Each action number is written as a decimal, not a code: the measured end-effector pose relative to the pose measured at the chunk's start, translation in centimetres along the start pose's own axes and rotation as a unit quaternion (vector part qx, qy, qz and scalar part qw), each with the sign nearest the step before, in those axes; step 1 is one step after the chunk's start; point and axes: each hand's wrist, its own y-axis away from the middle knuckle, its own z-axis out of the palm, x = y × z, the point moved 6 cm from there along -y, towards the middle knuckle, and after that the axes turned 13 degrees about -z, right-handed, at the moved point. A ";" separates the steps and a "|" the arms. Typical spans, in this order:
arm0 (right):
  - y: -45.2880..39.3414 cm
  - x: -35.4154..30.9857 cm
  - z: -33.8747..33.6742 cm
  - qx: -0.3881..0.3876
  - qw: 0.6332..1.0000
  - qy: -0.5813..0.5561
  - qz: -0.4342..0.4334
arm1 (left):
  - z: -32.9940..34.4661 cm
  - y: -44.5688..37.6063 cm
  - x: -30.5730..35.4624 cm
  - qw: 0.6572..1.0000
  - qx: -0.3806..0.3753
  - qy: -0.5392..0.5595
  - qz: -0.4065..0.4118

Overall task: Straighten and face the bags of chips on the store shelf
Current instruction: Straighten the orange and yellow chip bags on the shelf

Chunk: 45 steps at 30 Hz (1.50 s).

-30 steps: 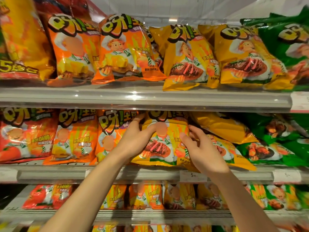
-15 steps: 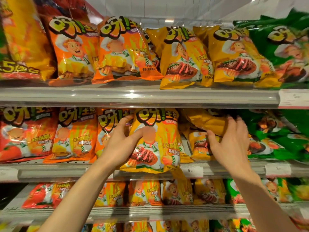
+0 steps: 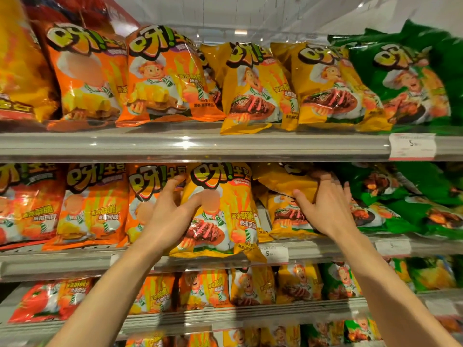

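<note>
Both bare hands are up at the middle shelf (image 3: 75,264). Left hand (image 3: 166,216) grips the upright yellow bag (image 3: 223,216) on its left edge, thumb across the front, fingers reaching behind between it and the orange bag (image 3: 147,201) just beside it. That yellow bag stands front-facing, its bottom seam hanging over the shelf lip and touching the clear rail, right by a price tag (image 3: 273,253). Right hand (image 3: 325,209) closes on the tilted yellow bag (image 3: 285,180) lying slanted near the top of the slot, thumb under its lower edge, fingers over the upper right end. Beneath it another yellow bag (image 3: 285,216) sits lower and set back, partly hidden. A narrow gap with grey shelf backing shows between the upright bag and the set-back one, the only free room in this row. Right of the hand, green bags (image 3: 413,211) lie slumped and overlapping, touching the yellow group. Left, orange bags (image 3: 97,206) stand upright, packed edge to edge. Little headroom: bag tops nearly meet the underside of the top shelf (image 3: 200,144). The top shelf holds orange, yellow and green bags leaning slightly, with one yellow bag's bottom (image 3: 244,127) poking past the front edge. Lower shelf rows are partly blurred.
</note>
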 end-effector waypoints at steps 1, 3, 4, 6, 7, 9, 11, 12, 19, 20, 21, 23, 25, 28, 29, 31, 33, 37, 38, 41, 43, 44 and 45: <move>-0.1 0.0 -0.1 0.007 1.000 0.009 0.003 | 0.0 0.0 0.0 1.000 0.000 -0.002 -0.001; 0.1 -0.6 -0.7 0.034 0.998 0.046 0.021 | 0.1 -0.1 0.0 1.000 -0.001 -0.006 -0.003; 0.2 -1.2 -1.0 0.047 0.996 0.063 0.030 | 0.1 -0.2 -0.1 1.000 -0.001 -0.007 -0.005; 0.4 -2.2 -1.2 0.054 0.994 0.083 0.043 | 0.1 -0.4 -0.2 1.000 0.001 -0.006 -0.008; 0.4 -2.4 -1.2 0.051 0.994 0.083 0.042 | 0.1 -0.4 -0.2 1.000 0.003 -0.007 -0.009; 0.5 -1.9 -1.3 0.051 0.996 0.065 0.018 | 0.1 -0.7 -0.3 1.000 0.005 -0.007 -0.011; 0.7 -0.5 -1.5 0.048 0.998 0.030 -0.008 | 0.2 -0.8 -0.3 1.000 0.003 -0.007 -0.013; 0.7 0.5 -1.6 0.036 0.999 0.007 -0.012 | 0.3 -0.9 -0.3 1.000 0.001 -0.005 -0.013; 0.6 2.9 -1.2 -0.035 0.994 -0.101 0.027 | 0.6 -0.5 0.0 1.000 0.008 0.017 -0.009; 0.5 2.4 -1.5 -0.010 0.995 -0.091 0.035 | 0.6 -0.5 -0.1 1.000 0.007 0.015 -0.011; 0.3 1.8 -1.7 0.010 0.996 -0.079 0.045 | 0.5 -0.5 -0.1 1.000 0.007 0.014 -0.010; 0.0 0.3 -1.9 0.035 0.996 -0.054 0.066 | 0.4 -0.6 -0.2 1.000 0.005 0.013 -0.011; 0.0 -1.4 -2.0 0.042 0.996 -0.042 0.071 | 0.4 -0.7 -0.3 1.000 0.003 0.013 -0.012; 0.9 -3.1 -2.0 0.034 0.997 -0.051 0.042 | 0.3 -0.9 -0.4 1.000 0.000 0.008 -0.010; 1.4 -3.2 -2.1 0.034 0.997 -0.056 0.029 | 0.3 -0.9 -0.5 1.000 0.000 0.007 -0.011; 2.3 -2.9 -2.3 0.029 0.998 -0.059 0.005 | 0.3 -1.0 -0.6 1.000 -0.001 0.008 -0.012; 2.8 -2.3 -2.4 0.023 0.998 -0.065 -0.006 | 0.3 -1.0 -0.7 1.000 -0.003 0.010 -0.012; 1.6 -2.1 -2.0 -0.001 0.996 -0.092 -0.017 | 0.4 -1.0 -0.6 1.000 -0.003 0.000 -0.009; 1.2 -2.1 -1.9 -0.019 0.994 -0.103 -0.015 | 0.4 -1.0 -0.6 1.000 -0.002 -0.002 -0.010; 0.5 -2.1 -1.5 -0.054 0.993 -0.107 -0.003 | 0.3 -1.1 -0.7 1.000 -0.005 -0.003 -0.010; 0.8 -2.4 -1.4 -0.044 0.996 -0.080 -0.003 | 0.3 -1.1 -0.7 1.000 -0.008 0.002 -0.008; 1.0 -2.5 -1.3 -0.037 0.997 -0.068 0.001 | 0.3 -1.1 -0.7 1.000 -0.006 0.006 -0.008; 1.3 -2.5 -1.2 -0.024 0.998 -0.058 0.009 | 0.4 -1.1 -0.6 1.000 -0.004 0.007 -0.005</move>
